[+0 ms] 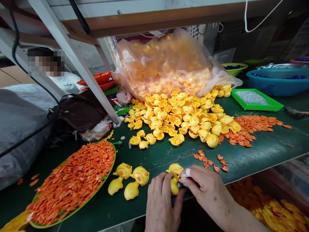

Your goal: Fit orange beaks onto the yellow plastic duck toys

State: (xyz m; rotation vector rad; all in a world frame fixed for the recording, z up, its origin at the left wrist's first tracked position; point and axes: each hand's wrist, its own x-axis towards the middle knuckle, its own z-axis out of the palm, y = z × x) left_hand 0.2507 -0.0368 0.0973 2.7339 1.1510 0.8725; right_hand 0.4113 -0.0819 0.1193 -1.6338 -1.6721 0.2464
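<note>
Two yellow figures [141,176] seem assembled, lying on the desk [154,158] in front of the shell heap [188,117]; the third figure [173,185], also before it, seems unfinished. The left hand's [160,196] grip wraps it, the right hand's [207,183] pinches its side. Many shells lie loose. Orange pieces [248,127] spread right of the heap; leftward, a post [79,64] partly hides a dark bag [82,112].

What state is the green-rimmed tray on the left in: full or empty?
Full: orange pieces spread across the green-rimmed tray, hiding nearly all its floor.
</note>
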